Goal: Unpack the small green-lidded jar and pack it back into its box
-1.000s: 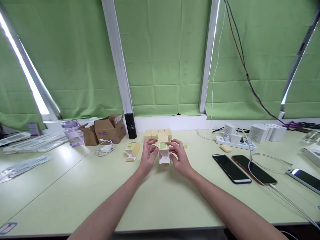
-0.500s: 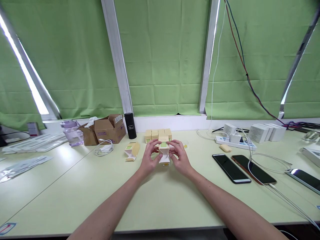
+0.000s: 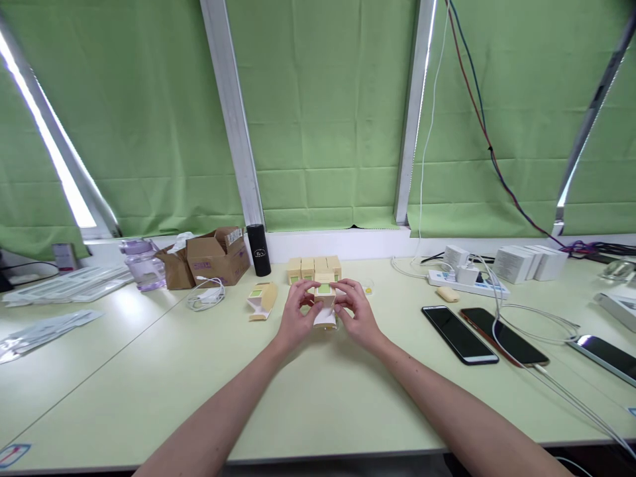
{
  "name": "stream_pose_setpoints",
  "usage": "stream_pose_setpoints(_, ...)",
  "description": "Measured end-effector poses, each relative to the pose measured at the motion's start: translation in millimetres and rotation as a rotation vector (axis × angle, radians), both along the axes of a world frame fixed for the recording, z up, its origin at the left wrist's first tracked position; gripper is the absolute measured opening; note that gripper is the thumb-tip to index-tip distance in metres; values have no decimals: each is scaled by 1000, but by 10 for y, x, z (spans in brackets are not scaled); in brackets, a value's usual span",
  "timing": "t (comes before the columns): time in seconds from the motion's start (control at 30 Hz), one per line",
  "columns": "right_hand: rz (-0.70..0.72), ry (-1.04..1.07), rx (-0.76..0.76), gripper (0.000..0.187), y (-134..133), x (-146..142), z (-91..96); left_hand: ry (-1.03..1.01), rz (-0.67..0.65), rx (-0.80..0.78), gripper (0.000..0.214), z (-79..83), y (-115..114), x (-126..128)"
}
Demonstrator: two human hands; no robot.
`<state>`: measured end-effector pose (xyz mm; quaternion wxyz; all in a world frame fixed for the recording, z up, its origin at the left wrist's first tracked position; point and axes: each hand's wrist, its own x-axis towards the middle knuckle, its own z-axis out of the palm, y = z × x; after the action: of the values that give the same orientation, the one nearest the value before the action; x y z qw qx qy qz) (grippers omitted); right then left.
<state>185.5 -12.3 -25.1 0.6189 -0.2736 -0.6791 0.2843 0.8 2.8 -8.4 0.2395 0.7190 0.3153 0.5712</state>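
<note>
Between my hands is a small pale-yellow cardboard box with a green patch on its upper face and a white flap hanging open toward me. My left hand grips its left side, fingertips on the upper edge and thumb lower down. My right hand holds the right side in the same manner. Just behind stands a row of several similar yellow boxes. Another yellow box, partly opened with its white inside showing, lies left of my left hand. A small clear piece with a yellow spot lies beyond my right hand.
To the left are a black cylinder, an open brown carton, a coiled white cable and a purple bottle. On the right lie phones, a power strip, white boxes and trailing cables.
The white flap at the front of the held box has shifted, and more yellow cardboard shows above it. The yellow spot below the flap is no longer seen. Both hands stay nearly in place.
</note>
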Motion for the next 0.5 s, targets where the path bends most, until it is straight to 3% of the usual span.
stream_pose_setpoints(0.5,-23,28,-24,34,-9,-8,21,2,19,24,29,17,-62,41)
